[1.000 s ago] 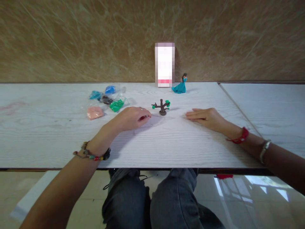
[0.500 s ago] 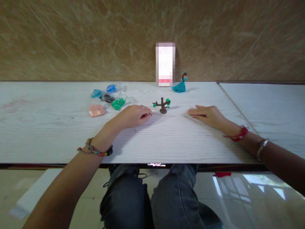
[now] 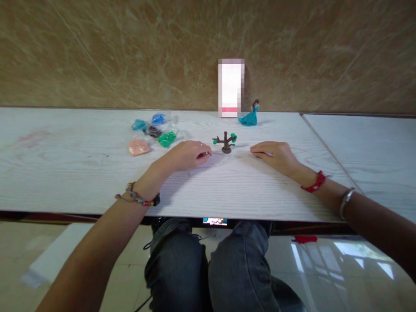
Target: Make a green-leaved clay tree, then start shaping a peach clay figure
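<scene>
Branching upright: brown, green-tipped tree (image 3: 225, 143)

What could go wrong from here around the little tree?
1. The left hand is close beside the brown model tree; a nudge might tip it.
2. Green blobs stick out at its sides; brushing past might dislodge them.
3. The upright phone-like panel, if it slipped, might hit the teal-dressed figurine next to it.
</scene>
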Available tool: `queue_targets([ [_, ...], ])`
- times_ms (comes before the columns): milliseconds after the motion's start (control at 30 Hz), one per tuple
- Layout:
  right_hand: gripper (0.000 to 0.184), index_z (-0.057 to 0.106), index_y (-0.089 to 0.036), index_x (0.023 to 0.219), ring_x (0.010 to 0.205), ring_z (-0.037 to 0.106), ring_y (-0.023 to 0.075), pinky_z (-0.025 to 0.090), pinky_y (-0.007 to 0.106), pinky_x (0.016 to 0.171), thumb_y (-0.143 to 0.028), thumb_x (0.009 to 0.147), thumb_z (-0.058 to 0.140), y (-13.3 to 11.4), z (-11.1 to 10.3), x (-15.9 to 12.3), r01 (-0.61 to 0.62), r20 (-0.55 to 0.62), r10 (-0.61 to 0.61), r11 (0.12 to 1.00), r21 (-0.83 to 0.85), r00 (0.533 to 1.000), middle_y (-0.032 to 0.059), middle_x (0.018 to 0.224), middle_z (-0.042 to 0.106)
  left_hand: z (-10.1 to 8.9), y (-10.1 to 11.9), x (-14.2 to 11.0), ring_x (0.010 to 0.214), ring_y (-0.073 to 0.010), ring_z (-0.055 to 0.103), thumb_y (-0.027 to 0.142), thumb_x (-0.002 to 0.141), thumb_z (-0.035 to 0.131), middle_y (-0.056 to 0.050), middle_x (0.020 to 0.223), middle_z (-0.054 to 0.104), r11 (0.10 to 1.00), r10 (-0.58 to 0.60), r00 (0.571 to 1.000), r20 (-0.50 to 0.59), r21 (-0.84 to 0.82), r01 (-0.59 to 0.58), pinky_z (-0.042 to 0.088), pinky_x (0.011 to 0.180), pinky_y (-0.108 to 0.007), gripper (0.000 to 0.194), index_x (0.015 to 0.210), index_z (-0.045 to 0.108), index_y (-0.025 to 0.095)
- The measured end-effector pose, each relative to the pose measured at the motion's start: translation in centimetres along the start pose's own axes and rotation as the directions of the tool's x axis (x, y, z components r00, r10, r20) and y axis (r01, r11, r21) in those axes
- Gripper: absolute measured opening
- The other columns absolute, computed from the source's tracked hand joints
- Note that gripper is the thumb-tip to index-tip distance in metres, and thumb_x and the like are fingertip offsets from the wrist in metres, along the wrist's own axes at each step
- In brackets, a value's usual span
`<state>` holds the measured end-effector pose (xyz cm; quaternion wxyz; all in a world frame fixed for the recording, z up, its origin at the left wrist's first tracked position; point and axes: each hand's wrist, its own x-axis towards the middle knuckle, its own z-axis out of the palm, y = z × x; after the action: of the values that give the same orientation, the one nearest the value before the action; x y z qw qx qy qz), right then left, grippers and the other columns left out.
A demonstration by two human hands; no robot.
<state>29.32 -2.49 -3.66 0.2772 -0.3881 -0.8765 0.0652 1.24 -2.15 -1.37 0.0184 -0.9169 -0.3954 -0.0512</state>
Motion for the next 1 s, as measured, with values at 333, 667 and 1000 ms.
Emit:
queue_targets([
  [333,0.021,0.068,-0.017,0.090,0.089,0.062,0.0209,0.050,0.034,0.080,-0.025,0.074,0.059,0.5,0.2,0.2,-0.040,0.039,0.041,0.999,-0.014,0.998,0.0065,0.096,0.067,-0.2,-0.4,-0.1,0.071,-0.0141,0.057,0.027,0.081,0.037,-0.006,0.082,0.067,0.999,-0.003,1.000,-0.010,-0.035,0.003,0.039,0.062,-0.026,0.029,0.087,0.064,0.017],
  [667,0.018,0.069,-0.021,0.087,0.083,0.064,0.0171,0.051,0.030,0.075,-0.022,0.079,0.053,0.7,0.1,0.4,-0.061,0.054,0.063,0.998,-0.035,0.997,0.0021,0.089,0.070,-0.1,-0.6,-0.2,0.072,-0.0128,0.058,0.026,0.082,0.036,-0.004,0.084,0.068,1.000,0.005,1.000,-0.012,0.013,-0.004,0.039,0.062,-0.024,0.029,0.088,0.063,0.018],
  [1000,0.019,0.068,-0.022,0.091,0.090,0.064,0.0165,0.050,0.030,0.082,-0.021,0.079,0.054,0.8,0.2,0.6,0.114,0.109,-0.108,0.992,-0.046,0.988,0.0006,0.095,0.069,0.1,-0.7,-0.2,0.074,-0.0144,0.059,0.026,0.082,0.038,-0.005,0.086,0.068,1.000,0.012,0.999,-0.037,0.000,-0.012,0.041,0.064,-0.025,0.028,0.089,0.063,0.017],
])
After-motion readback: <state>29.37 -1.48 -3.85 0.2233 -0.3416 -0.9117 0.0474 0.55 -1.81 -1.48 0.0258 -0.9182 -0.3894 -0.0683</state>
